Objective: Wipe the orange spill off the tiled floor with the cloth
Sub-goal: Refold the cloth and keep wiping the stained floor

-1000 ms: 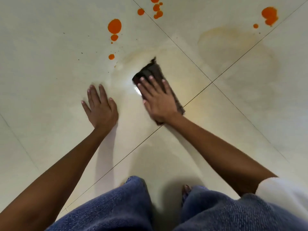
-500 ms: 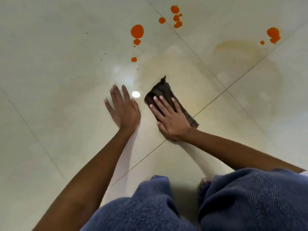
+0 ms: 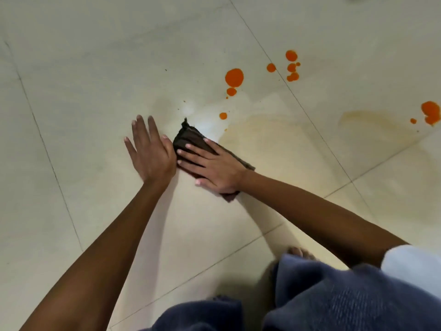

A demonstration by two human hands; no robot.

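Note:
A dark brown folded cloth (image 3: 188, 137) lies flat on the cream tiled floor (image 3: 95, 80). My right hand (image 3: 212, 166) presses down on it with fingers spread, pointing left. My left hand (image 3: 150, 154) rests palm-down on the bare tile, its thumb side touching the cloth's left edge. Orange drops (image 3: 234, 77) sit beyond the cloth, with a smaller cluster (image 3: 292, 66) farther right and another blob (image 3: 430, 112) at the right edge. A pale yellowish wiped smear (image 3: 274, 139) spreads to the right of the cloth.
Dark grout lines (image 3: 310, 120) cross the floor diagonally. My knees in blue fabric (image 3: 334, 297) fill the bottom of the view, with toes (image 3: 296, 252) showing beside them. A second faint smear (image 3: 372, 125) lies near the right-hand blob.
My right hand has slid the cloth leftwards across the tile until it meets my left hand. The view has shifted, so the orange drops now appear farther right.

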